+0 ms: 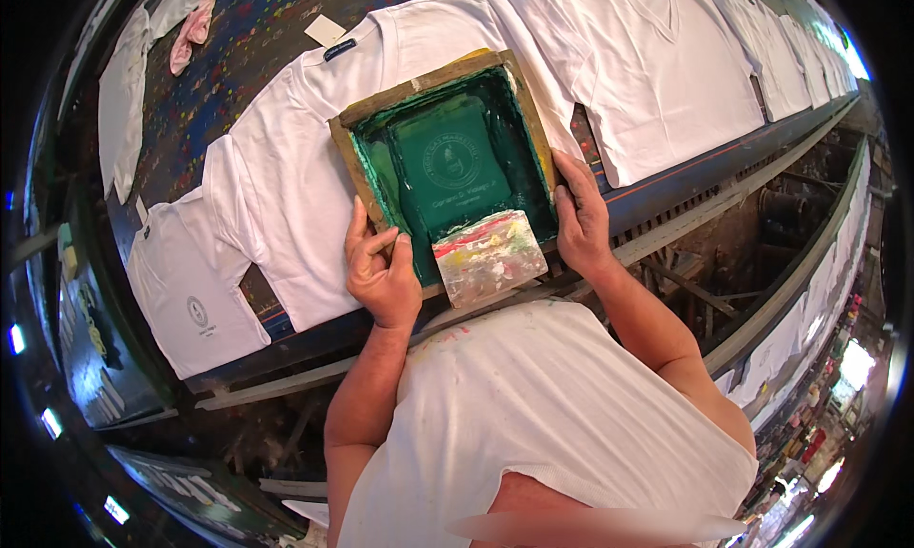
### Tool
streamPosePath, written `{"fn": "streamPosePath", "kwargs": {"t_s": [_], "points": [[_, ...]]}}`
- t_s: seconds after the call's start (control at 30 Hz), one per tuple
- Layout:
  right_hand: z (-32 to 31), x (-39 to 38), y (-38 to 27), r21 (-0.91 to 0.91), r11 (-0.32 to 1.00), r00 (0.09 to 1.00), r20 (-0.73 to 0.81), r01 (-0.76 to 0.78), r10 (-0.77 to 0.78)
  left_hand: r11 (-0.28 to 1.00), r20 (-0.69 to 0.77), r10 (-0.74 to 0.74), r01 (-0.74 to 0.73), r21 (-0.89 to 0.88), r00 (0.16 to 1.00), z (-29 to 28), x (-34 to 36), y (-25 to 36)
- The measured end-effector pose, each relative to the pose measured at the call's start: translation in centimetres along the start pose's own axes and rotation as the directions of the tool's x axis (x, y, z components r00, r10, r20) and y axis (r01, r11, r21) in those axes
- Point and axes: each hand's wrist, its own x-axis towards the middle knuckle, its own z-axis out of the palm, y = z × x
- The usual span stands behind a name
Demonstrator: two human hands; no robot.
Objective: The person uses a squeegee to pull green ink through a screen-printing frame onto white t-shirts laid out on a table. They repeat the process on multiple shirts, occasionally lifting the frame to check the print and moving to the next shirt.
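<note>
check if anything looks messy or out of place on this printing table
A crumpled pink cloth lies loose on the paint-speckled long table, apart from the neatly laid white t-shirts. The paint-smeared squeegee block rests in the green wooden-framed screen.

Navy neck label (339,49), white tag (326,30).

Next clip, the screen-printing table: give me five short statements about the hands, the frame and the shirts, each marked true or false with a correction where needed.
1. Both hands grip the wooden screen frame. True: left hand on its left side, right hand on its right.
2. The mesh is covered in red ink. False: it is green.
3. The squeegee rests inside the frame at its near edge. True.
4. The frame lies on a black shirt. False: it lies on a white T-shirt.
5. The printed shirt to the left already bears a small emblem. True.
</note>
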Motion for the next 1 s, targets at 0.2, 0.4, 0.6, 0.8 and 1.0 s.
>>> {"fn": "streamPosePath", "kwargs": {"t_s": [0.2,0.4,0.6,0.8,1.0], "points": [[0.0,0.5,0.3,-0.014,1.0,1.0,-0.008,0.009,-0.009,0.999,-0.007,0.005,-0.006,-0.042,1.0,0.3,0.3,-0.5],[0.3,0.7,0.1,0.04,0.999,0.999,-0.037,-0.033,0.034,1.0,0.009,-0.017,0.017,0.023,1.0,0.2,0.6,-0.5],[-2.5,0.6,-3.9,-0.041,0.991,0.992,0.012,0.128,-0.128,0.997,0.055,0.0,-0.004,0.08,0.998,-0.2,2.6,1.3],[-2.3,-1.5,-9.3,-0.234,0.761,0.716,0.578,0.605,-0.391,0.569,0.635,0.135,-0.584,0.579,0.761,-4.4,13.5,6.8],[-0.6,0.3,-10.7,-0.329,0.688,0.71,0.59,0.647,-0.385,0.351,0.75,-0.186,-0.671,0.654,0.634,-2.4,17.9,9.2]]}}
